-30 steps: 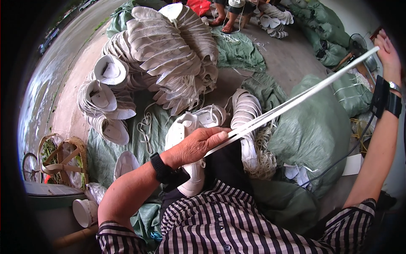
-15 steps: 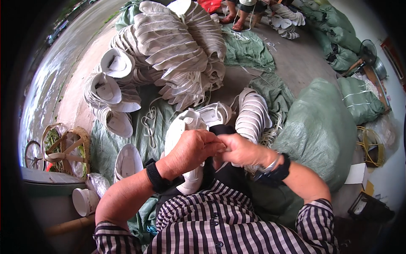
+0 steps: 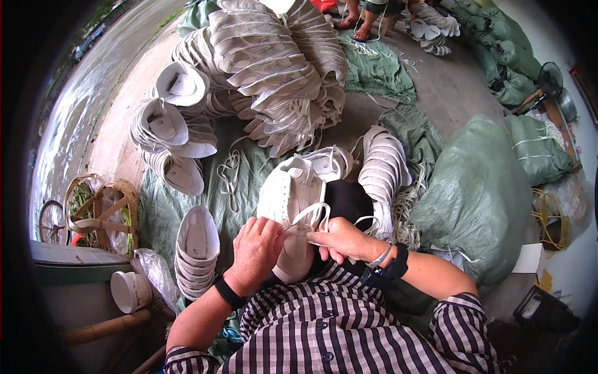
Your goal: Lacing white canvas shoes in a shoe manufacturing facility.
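The white shoe upper (image 3: 291, 192) is resting at the middle of the lap, its toe pointing near, and is showing more fully than half a second ago, when the hands were covering part of it. The left hand (image 3: 255, 246) and right hand (image 3: 344, 239) are no longer meeting but holding a small gap across the shoe. The right is pinching the white lace (image 3: 309, 209) between thumb and fingers; the left is curling its fingers narrowly, though whether it is gripping lace I cannot tell. The lace, stretching taut to the far right a second ago, is now looping loosely over the shoe. On the near left, a stack of uppers (image 3: 198, 252) is showing beyond the left forearm, which was partly hiding it before
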Demonstrator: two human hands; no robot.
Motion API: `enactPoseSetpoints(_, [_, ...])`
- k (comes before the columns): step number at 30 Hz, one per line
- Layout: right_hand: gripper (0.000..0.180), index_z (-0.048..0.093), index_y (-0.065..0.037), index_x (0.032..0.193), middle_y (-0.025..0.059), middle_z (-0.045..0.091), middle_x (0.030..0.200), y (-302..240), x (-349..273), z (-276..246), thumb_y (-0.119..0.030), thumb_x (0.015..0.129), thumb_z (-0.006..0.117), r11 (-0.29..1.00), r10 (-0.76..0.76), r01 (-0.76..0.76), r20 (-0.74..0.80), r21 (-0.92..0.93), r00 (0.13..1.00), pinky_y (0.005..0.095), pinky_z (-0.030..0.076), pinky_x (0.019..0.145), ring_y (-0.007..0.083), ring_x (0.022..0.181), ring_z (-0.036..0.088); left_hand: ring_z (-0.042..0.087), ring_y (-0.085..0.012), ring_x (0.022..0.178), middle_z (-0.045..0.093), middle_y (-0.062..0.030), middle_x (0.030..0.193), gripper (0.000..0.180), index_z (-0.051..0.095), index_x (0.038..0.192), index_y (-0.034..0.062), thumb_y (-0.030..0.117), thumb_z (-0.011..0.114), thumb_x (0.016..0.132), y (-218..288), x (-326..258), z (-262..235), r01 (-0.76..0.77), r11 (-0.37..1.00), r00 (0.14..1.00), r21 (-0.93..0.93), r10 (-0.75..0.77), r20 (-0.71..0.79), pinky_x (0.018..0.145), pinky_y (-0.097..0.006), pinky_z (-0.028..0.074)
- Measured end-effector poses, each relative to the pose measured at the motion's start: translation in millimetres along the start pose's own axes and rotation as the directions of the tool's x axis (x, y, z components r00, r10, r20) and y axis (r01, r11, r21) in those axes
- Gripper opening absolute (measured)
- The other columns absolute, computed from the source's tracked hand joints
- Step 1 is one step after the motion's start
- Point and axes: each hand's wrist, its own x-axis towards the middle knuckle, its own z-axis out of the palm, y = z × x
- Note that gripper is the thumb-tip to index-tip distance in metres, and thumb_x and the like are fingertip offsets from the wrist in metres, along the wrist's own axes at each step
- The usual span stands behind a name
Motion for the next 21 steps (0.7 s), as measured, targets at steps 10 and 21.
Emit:
enactPoseSetpoints(10, [0.025, 0.057, 0.0, 0.077, 0.0048, 0.057, 0.056, 6, -5, -36, -0.023, 0.087, 0.061, 0.993, 0.085, -0.103, 0.277, 0.052, 0.957, 0.0179, 0.027, 0.03, 0.0024, 0.032, 0.038, 0.064, -0.0233, 0.068, 0.066, -0.009, 0.08, 0.019, 0.06, 0.098, 0.0082, 0.006, 0.063, 0.079, 9, 16, -16, 0.295, 0.698, 0.947, -0.652, -0.124, 0.295, 0.065, -0.031, 0.051])
enactPoseSetpoints(21, [0.021, 0.057, -0.001, 0.079, 0.0037, 0.056, 0.054, 9, -20, -49, -0.019, 0.088, 0.062, 0.99, -0.034, -0.013, 0.332, 0.139, 0.943, 0.0176, 0.027, 0.03, 0.0017, 0.032, 0.038, 0.053, -0.0211, 0.074, 0.057, 0.0016, 0.072, 0.011, 0.063, 0.084, 0.017, 0.02, 0.066, 0.074, 26, 25, 10, -0.263, 0.962, 0.956, 0.078, 0.249, 0.157, 0.066, -0.034, 0.043])
